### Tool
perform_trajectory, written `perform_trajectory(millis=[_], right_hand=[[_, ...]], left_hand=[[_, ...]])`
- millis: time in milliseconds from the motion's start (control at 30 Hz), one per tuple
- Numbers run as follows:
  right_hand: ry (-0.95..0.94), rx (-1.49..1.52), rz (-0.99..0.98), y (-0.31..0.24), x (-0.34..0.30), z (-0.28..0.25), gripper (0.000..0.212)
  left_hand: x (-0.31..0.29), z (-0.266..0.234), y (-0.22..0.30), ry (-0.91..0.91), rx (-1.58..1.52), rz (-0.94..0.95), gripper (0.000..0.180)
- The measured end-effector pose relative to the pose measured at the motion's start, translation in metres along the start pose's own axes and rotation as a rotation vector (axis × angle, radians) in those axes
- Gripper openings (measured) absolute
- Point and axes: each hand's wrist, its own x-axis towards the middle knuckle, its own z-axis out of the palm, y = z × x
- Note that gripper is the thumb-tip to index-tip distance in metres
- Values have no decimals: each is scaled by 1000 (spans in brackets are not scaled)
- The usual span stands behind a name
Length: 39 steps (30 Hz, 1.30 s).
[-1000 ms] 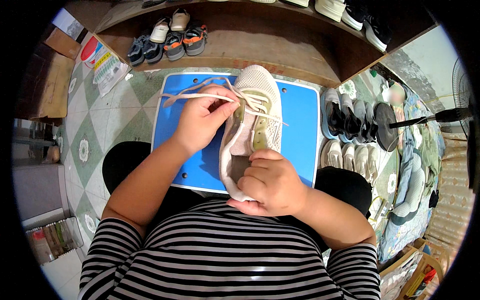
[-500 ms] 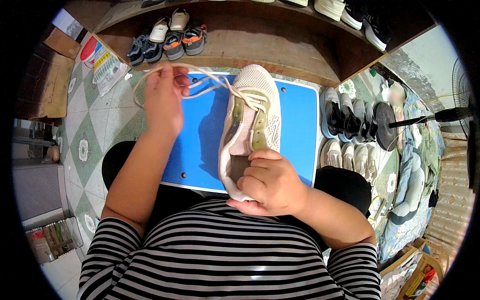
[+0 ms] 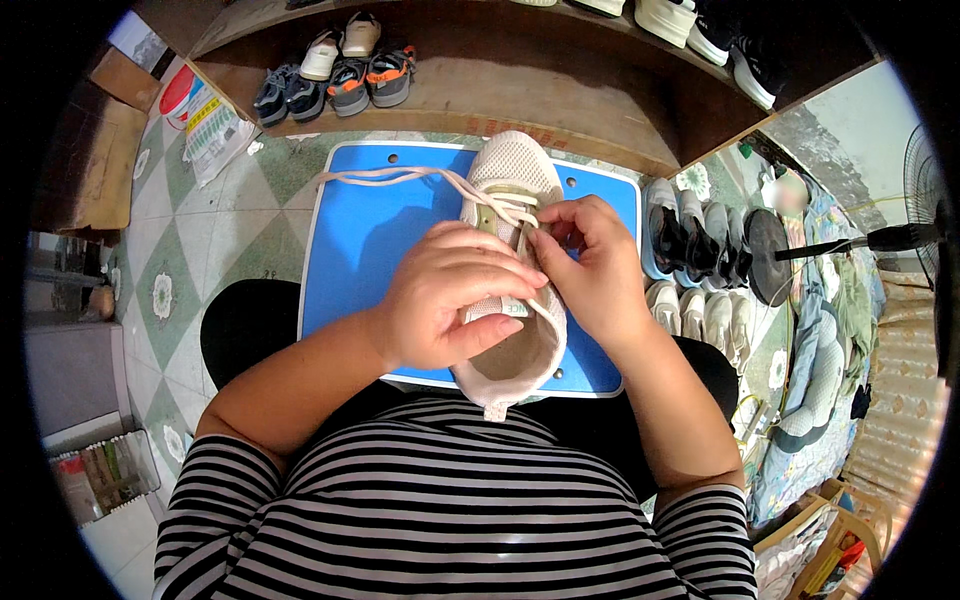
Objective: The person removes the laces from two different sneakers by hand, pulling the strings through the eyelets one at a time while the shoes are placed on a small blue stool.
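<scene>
A cream sneaker (image 3: 515,160) with a mesh toe lies on a blue board (image 3: 350,270), its toe pointing away from me and its heel near my body. Its cream shoelace (image 3: 400,174) is threaded only through the eyelets near the toe, and a loose length trails left across the board. My left hand (image 3: 450,290) lies over the tongue and opening, fingers stretched across to the right eyelet edge, thumb apart. At that edge my right hand (image 3: 595,260) pinches the eyelet flap between thumb and forefinger. Whether any lace is in that pinch is hidden.
A wooden shoe rack (image 3: 480,85) with several shoes stands beyond the board. More pairs of shoes (image 3: 690,235) stand on the floor at the right, beside a black fan (image 3: 768,255). A white bag (image 3: 215,145) and a red-lidded tub (image 3: 178,95) sit at the far left.
My left hand has let go of the loose lace and come right onto the sneaker. The right hand moved from the heel collar up to the eyelets. The heel has swung right.
</scene>
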Motion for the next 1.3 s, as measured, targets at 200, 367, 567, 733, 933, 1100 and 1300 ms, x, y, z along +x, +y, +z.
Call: perform_trajectory(millis=[200,367,567,733,933,1100,1300], right_hand=[[-119,149,121,4,3,0,8],[-194,618,426,1,7,-7,11],[-191,-40,20,1,6,-14,15],[-181,-136,-82,2,2,-14,11],[-153,130,199,-4,0,-23,10],[-178,-105,-103,4,-2,-17,18],[-102,260,106,5,-1,-17,8]], left_hand=[[-3,1,-5,-17,2,-22,19],[0,4,-7,-37,-23,-56,13],[-3,5,-8,-27,-26,-59,12],[-3,6,-5,-15,-29,-77,11],[-4,6,-6,-16,-48,-97,11],[-2,8,-7,-19,-42,-81,12],[0,6,-4,-32,-31,-104,12]])
